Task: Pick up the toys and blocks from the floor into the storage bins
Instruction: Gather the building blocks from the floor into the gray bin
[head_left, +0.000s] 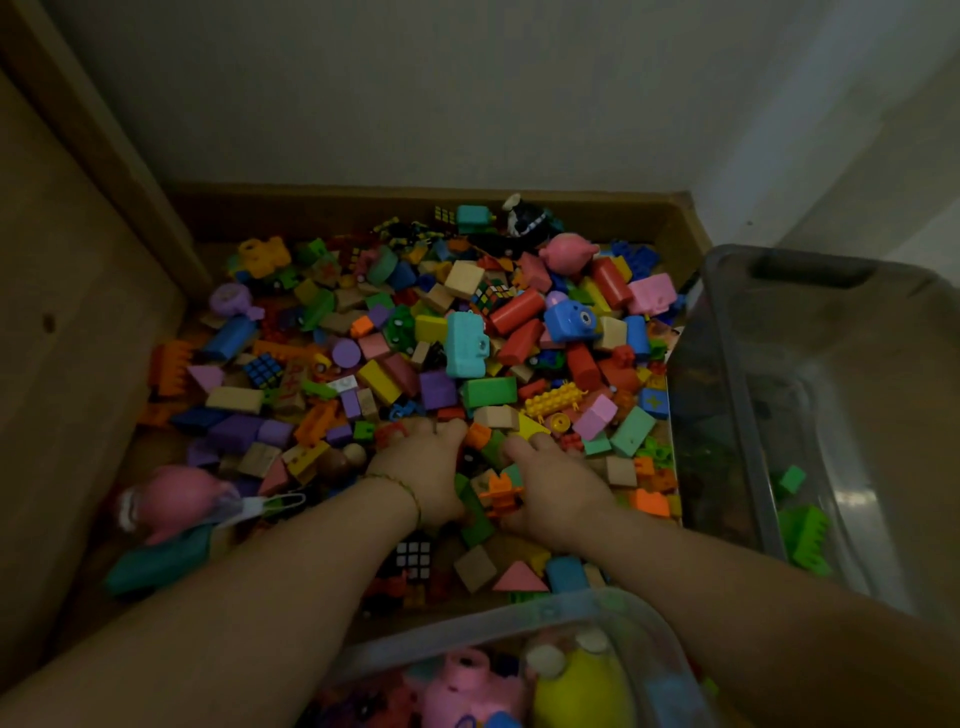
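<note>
Coloured plastic and wooden toy blocks (488, 392) | likely light, stiff, loose, prone to spilling | scoop from underneath | left hand (423, 467), right hand (558, 491) both curled round a clutch

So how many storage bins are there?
2. The right bin stands beside the toy pile, green blocks inside; the near bin, at the bottom edge, holds pink and yellow toys. More may be out of view.
</note>
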